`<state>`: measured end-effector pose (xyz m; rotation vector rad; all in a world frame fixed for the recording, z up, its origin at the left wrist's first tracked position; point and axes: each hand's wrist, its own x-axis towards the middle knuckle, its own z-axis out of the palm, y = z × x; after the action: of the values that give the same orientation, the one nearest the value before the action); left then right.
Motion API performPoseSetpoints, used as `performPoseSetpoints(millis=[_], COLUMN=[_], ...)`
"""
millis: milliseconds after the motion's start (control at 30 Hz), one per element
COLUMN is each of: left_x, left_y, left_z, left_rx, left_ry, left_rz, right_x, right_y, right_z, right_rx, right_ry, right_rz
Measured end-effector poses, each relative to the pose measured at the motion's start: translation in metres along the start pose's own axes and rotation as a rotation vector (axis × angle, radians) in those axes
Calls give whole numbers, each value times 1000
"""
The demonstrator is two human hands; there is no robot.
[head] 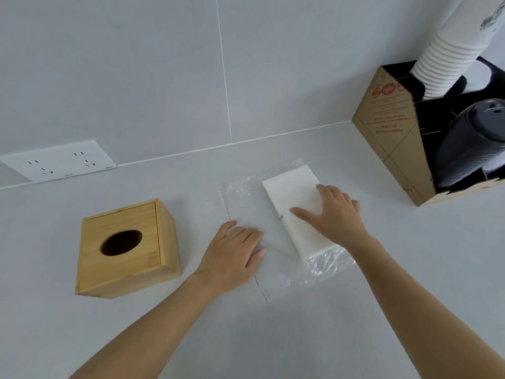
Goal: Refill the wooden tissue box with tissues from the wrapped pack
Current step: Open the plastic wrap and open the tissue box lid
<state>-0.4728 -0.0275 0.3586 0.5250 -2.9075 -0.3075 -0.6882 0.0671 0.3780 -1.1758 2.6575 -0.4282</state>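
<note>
Our right hand [332, 214] lay flat and open on top of the white tissues [295, 212], gripping nothing. Our left hand [232, 255] lay flat and open too, pressing down the clear wrapper [246, 195] just beside the tissues. The tissues sat in the wrapper on the grey surface [273, 337]. The wooden tissue box [125, 250] stood to the left, apart from our hands, its round hole facing up.
</note>
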Motion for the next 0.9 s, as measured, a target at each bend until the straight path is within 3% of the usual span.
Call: performPoseSetpoints(millis=[100, 300, 633, 900], left_x=[10, 26, 24, 14], left_y=[3, 1, -14, -19], left_z=[-10, -23, -16, -9], left_rx=[-41, -71, -1, 51], left_ry=[108, 141, -118, -259], left_rz=[-7, -41, 9, -21], right_x=[-5, 3, 10, 6], right_y=[-9, -5, -12, -14], right_z=[9, 8, -2, 3], right_rx=[-101, -183, -255, -283], right_ry=[-91, -359, -549, -527], right_rz=[-34, -267, -584, -690])
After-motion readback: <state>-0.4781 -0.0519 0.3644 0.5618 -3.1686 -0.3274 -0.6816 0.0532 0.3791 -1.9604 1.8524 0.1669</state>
